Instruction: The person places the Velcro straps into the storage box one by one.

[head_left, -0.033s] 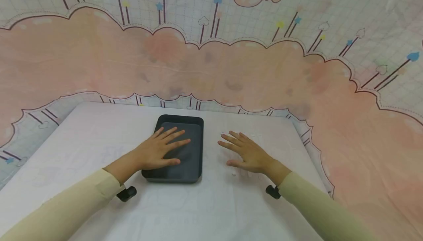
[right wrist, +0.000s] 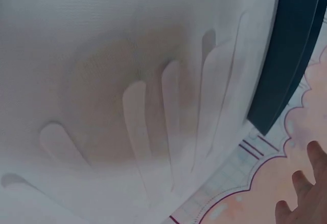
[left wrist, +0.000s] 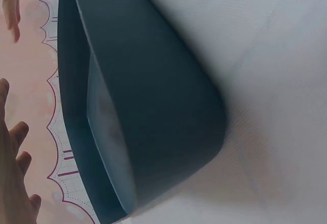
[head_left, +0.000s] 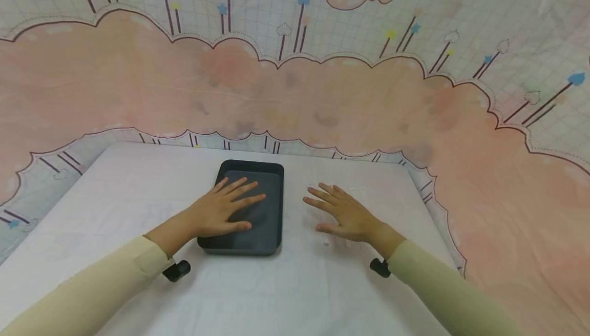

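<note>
Dark slate grey on the tray (head_left: 268,228) from above, and it's a deep teal in the left wrist view! White tablecloth (head_left: 295,295) under it, white strips (right wrist: 136,106) nearly melting into that white. Pale cream on the left sleeve (head_left: 101,279), a greener cream on the right sleeve (head_left: 442,279), plain black on the wrist cameras (head_left: 177,270). And what a backdrop (head_left: 276,95): peachy-pink clouds scalloped in maroon, pale grid, maroon stalks tipped blue and yellow, a dotted yellow patch up top!

Pink-cloud patterned backdrop (head_left: 276,98) behind white tabletop (head_left: 295,295).
</note>
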{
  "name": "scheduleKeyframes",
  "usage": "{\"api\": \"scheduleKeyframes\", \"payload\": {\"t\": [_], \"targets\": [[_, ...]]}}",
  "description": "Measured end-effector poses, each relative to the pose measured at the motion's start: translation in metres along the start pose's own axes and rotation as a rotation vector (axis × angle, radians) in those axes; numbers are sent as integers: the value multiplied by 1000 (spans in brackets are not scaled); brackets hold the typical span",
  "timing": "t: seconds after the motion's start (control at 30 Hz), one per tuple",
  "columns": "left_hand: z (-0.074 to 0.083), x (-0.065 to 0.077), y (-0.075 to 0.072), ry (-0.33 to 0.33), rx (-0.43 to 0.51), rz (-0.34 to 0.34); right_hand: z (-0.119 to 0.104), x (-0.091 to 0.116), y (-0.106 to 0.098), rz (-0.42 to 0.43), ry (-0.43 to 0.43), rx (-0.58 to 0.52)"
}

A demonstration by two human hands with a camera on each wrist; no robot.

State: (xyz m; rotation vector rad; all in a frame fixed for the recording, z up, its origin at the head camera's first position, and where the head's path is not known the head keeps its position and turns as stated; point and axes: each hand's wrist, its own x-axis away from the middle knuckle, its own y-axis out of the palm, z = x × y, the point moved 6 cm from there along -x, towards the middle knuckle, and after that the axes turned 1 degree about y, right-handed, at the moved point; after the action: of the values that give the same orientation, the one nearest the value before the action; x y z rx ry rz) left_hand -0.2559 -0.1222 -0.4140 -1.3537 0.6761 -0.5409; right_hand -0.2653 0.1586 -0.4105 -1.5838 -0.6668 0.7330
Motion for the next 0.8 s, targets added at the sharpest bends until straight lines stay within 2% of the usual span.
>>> {"api": "scheduleKeyframes", "payload": {"t": [0.2,0.37,0.63,0.8], "targets": [[0,1,-1,11,-13,11,-2,-1,-4,8,-3,0],[-5,3,-5,6,-15,50,4,0,-6,12,44,-1],[-23,15,-7,-66,1,69,21,15,-9,53,139,-50],[-37,24,-5,-130,-9,69,36,30,-10,78,235,-83]]}}
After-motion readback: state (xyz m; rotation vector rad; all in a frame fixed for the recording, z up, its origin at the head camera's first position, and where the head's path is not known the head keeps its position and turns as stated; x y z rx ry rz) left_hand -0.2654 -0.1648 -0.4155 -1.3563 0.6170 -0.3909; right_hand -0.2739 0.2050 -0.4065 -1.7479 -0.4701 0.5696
